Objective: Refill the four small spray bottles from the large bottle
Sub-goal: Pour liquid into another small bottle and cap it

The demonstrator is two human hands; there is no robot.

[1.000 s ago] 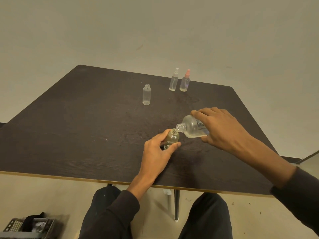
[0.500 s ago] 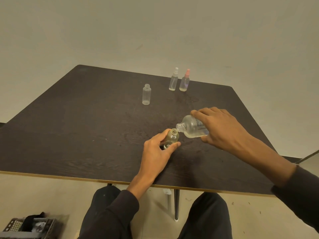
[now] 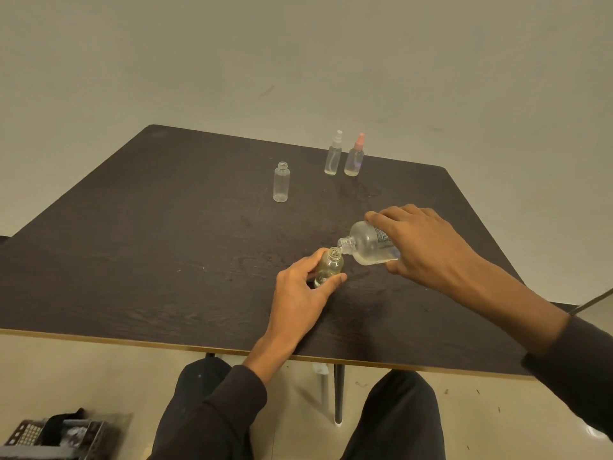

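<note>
My right hand (image 3: 428,247) grips the large clear bottle (image 3: 368,245), tipped on its side with its open neck right over the mouth of a small uncapped bottle (image 3: 330,265). My left hand (image 3: 302,297) holds that small bottle upright on the dark table (image 3: 149,260), thumb and fingers round its body. Farther back stands another small uncapped clear bottle (image 3: 281,181). Two small capped spray bottles stand near the far edge, one with a white sprayer (image 3: 333,154) and one with a pink sprayer (image 3: 354,156).
The table's near edge runs just above my knees, with a black table leg (image 3: 337,393) between them. A dark crate of items (image 3: 56,436) sits on the floor at lower left. A plain wall rises behind the table.
Almost nothing has moved; both hands keep their hold, and the large bottle stays tipped over the small bottle's mouth.
</note>
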